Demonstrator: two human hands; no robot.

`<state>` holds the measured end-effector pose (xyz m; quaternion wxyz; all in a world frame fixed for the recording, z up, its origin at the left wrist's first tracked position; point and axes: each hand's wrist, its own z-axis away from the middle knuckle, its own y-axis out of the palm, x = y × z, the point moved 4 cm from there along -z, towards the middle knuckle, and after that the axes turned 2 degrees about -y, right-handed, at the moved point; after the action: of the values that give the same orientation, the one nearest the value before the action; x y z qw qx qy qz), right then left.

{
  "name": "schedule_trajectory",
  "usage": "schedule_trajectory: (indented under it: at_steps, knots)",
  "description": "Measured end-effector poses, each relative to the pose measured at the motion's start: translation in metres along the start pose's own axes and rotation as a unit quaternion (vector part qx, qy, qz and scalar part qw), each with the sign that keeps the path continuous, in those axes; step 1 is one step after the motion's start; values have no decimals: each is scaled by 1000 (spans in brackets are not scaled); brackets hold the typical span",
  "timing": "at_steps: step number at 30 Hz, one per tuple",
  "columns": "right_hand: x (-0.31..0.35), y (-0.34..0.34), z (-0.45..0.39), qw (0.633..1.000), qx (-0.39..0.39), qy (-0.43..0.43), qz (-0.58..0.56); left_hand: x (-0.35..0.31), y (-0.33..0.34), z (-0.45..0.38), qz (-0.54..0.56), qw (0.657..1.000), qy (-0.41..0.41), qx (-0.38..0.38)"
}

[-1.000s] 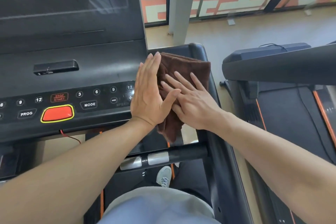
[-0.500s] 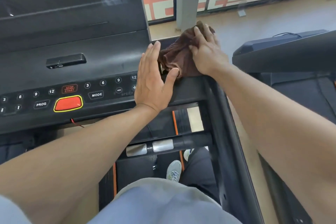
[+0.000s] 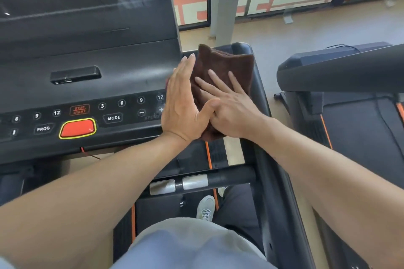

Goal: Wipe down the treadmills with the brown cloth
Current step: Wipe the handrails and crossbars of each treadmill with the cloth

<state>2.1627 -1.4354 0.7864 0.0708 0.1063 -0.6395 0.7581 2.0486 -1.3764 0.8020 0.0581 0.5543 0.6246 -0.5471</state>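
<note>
My right hand (image 3: 229, 111) lies flat, fingers straight and spread, pressing the brown terry cloth (image 3: 227, 67) onto the black right-hand arm of the treadmill console (image 3: 122, 85). My left hand (image 3: 181, 105) is open too, fingers straight and together, standing on edge against the cloth's left side, its thumb crossing over my right hand's. The cloth drapes over the arm just right of the button panel, beside the red oval stop button (image 3: 77, 128). A second black treadmill (image 3: 349, 76) stands to my right.
</note>
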Motion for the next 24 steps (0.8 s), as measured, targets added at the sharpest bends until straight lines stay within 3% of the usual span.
schedule_trajectory:
  at_steps: [4, 9, 13, 16, 18, 22, 24]
  knots:
    - [-18, -2, -43, 999, -2, -20, 38, -4, 2, -2, -34, 999, -4, -7]
    - [-32, -20, -88, 996, -55, 69, 9, -3, 4, -2, -51, 999, 4, -5]
    - [-50, -27, -92, 977, -89, 191, -21, -3, 4, 0, -56, 998, -13, -4]
    - [-68, -28, -67, 957, -105, 264, -56, 0, 3, 0, -53, 999, -12, -2]
    - [-79, -22, -40, 939, -96, 298, -141, 1, 1, 0, -43, 999, -8, -11]
    - [-72, -15, 20, 903, -128, 293, -287, 1, 0, 0, -24, 1000, -4, -19]
    - [-53, -8, 51, 899, -147, 282, -301, 1, -2, 0, -24, 1000, -3, -18]
